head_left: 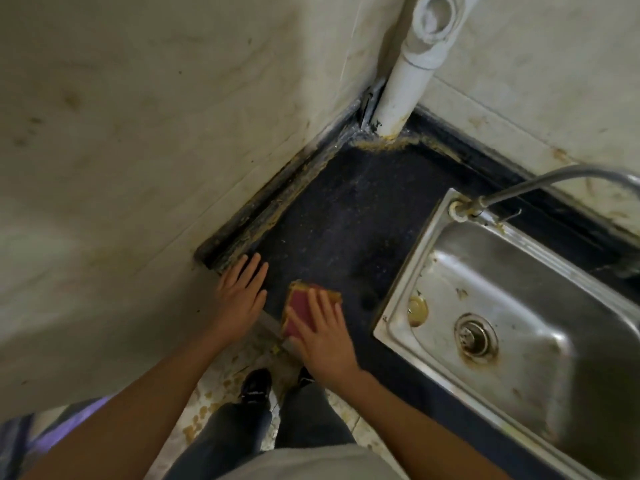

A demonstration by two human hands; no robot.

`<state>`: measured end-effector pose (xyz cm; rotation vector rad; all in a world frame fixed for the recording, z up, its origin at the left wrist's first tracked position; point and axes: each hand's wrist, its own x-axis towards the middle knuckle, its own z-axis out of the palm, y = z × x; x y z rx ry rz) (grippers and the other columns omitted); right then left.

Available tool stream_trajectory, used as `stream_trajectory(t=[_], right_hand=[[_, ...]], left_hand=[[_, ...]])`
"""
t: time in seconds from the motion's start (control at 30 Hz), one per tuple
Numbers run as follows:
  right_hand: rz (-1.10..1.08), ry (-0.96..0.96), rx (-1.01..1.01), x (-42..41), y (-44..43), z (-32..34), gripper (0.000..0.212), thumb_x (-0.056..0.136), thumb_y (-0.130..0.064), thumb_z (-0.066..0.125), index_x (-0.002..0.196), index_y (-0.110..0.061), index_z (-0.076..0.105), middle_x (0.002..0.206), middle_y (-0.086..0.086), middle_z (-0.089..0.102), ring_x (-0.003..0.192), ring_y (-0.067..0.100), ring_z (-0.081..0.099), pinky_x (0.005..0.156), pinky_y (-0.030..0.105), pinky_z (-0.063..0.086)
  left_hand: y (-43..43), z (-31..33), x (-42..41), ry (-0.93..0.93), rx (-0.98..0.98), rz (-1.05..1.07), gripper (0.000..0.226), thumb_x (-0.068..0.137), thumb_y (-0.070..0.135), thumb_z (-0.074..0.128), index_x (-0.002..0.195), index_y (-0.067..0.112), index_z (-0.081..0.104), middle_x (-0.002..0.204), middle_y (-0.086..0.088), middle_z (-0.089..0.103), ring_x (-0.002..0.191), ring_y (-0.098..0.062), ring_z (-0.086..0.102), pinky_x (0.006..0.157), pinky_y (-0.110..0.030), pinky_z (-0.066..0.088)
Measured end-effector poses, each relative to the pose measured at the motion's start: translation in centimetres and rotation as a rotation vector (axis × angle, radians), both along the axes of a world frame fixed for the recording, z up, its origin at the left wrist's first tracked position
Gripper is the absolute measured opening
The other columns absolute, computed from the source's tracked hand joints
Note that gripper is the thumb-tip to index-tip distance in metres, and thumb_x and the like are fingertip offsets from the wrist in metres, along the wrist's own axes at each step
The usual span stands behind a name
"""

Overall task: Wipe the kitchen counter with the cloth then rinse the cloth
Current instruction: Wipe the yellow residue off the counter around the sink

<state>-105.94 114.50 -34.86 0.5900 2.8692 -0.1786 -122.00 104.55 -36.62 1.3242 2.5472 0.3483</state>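
Cloth [298,305] pressed flat on the counter [346,220], at its front edge.
Head view: right hand [323,336] lies on it, fingers straight, likely to bear down while wiping; left hand [240,299] rests spread just beside it, seemingly as a brace. Sink [412,271] sits to the right, handy for rinsing.

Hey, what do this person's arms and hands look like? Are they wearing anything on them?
The left hand and right hand have no gloves, and no watch, ring or bracelet shows. The left arm and right arm are bare to the frame edge, with no sleeve in view.
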Motion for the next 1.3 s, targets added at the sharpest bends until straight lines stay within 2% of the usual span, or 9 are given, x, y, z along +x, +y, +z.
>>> stream_trajectory(t=[0.1, 0.27, 0.4, 0.47, 0.6, 0.7, 0.83, 1.1, 1.3], right_hand=[[0.069, -0.094, -0.030, -0.3, -2.2, 0.1, 0.047, 0.085, -0.048, 0.031, 0.120, -0.036, 0.060, 0.129, 0.010, 0.059, 0.124, 0.031, 0.046, 0.092, 0.048, 0.047], [0.081, -0.201, 0.087, 4.6, -0.5, -0.3, 0.048, 0.093, -0.049, 0.024, 0.115, -0.033, 0.064, 0.126, 0.011, 0.060, 0.119, 0.033, 0.053, 0.108, 0.044, 0.023], [-0.163, -0.185, 0.100, 12.1, -0.2, -0.2, 0.058, 0.100, -0.043, 0.006, 0.122, -0.027, 0.057, 0.132, 0.008, 0.055, 0.135, 0.020, 0.025, 0.116, 0.036, 0.002], [-0.380, -0.187, 0.060, 16.8, -0.4, 0.6, 0.056, 0.100, -0.044, 0.007, 0.122, -0.025, 0.055, 0.128, 0.008, 0.058, 0.129, 0.021, 0.040, 0.118, 0.027, -0.005], [-0.774, -0.072, 0.077, 26.4, -0.2, 1.3, 0.072, 0.100, -0.046, 0.008, 0.105, -0.009, 0.070, 0.117, 0.016, 0.064, 0.103, 0.039, 0.063, 0.114, 0.018, 0.004], [-1.018, 0.070, 0.087, 28.8, -0.1, 1.2, 0.074, 0.096, -0.050, 0.010, 0.109, -0.007, 0.068, 0.127, 0.017, 0.058, 0.113, 0.039, 0.057, 0.111, 0.037, 0.027], [-1.371, 0.181, 0.099, 21.1, -0.9, 0.7, 0.061, 0.095, -0.037, 0.010, 0.115, -0.012, 0.061, 0.136, 0.020, 0.048, 0.125, 0.041, 0.040, 0.108, 0.050, 0.024], [-0.837, 0.071, 0.044, 10.1, -4.8, -0.4, 0.069, 0.100, -0.037, 0.005, 0.105, -0.018, 0.071, 0.112, 0.014, 0.067, 0.107, 0.035, 0.062, 0.110, 0.041, 0.008], [-0.522, 0.017, 0.051, 16.2, -1.7, 0.6, 0.048, 0.083, -0.043, 0.033, 0.098, -0.023, 0.074, 0.104, -0.001, 0.072, 0.101, 0.020, 0.067, 0.087, 0.033, 0.052]], left_hand=[[0.3, 0.1, -0.1, -0.099, -0.057, 0.047, 0.060, 0.094, 0.044, 0.014, 0.147, 0.015, 0.016, 0.156, 0.000, 0.007, 0.144, -0.017, 0.002, 0.113, -0.031, 0.002], [0.2, 1.1, -0.1, -0.248, 0.020, 0.066, 0.056, 0.098, 0.029, 0.038, 0.148, 0.015, 0.016, 0.156, -0.001, 0.008, 0.144, -0.018, 0.000, 0.115, -0.035, 0.002], [0.2, 1.9, 1.1, -0.214, -0.007, -0.060, 0.058, 0.099, 0.034, 0.034, 0.149, 0.017, 0.008, 0.156, 0.002, 0.002, 0.143, -0.016, -0.006, 0.114, -0.034, -0.008], [0.7, 2.1, 2.4, -0.167, -0.047, -0.173, 0.060, 0.099, 0.036, 0.032, 0.149, 0.019, 0.003, 0.156, 0.003, -0.003, 0.143, -0.016, -0.009, 0.113, -0.034, -0.010], [2.0, 2.7, 5.8, -0.124, -0.118, -0.349, 0.061, 0.099, 0.038, 0.030, 0.149, 0.020, 0.000, 0.156, 0.001, -0.008, 0.143, -0.018, -0.012, 0.114, -0.035, -0.009], [2.4, 3.0, 7.5, -0.085, -0.156, -0.438, 0.061, 0.099, 0.038, 0.028, 0.148, 0.020, -0.003, 0.156, 0.001, -0.011, 0.143, -0.018, -0.013, 0.114, -0.035, -0.010], [2.4, 3.2, 7.7, -0.073, -0.161, -0.436, 0.059, 0.099, 0.038, 0.026, 0.148, 0.020, -0.002, 0.156, 0.001, -0.011, 0.143, -0.017, -0.013, 0.114, -0.034, -0.006], [2.9, 3.4, 6.9, -0.071, -0.101, -0.281, 0.056, 0.098, 0.033, 0.033, 0.148, 0.014, 0.014, 0.156, -0.003, 0.007, 0.144, -0.021, 0.001, 0.115, -0.037, 0.010], [4.5, 3.4, 12.6, -0.058, -0.109, -0.356, 0.055, 0.099, 0.032, 0.033, 0.147, 0.015, 0.015, 0.156, -0.002, 0.008, 0.144, -0.019, 0.001, 0.115, -0.034, 0.010]])
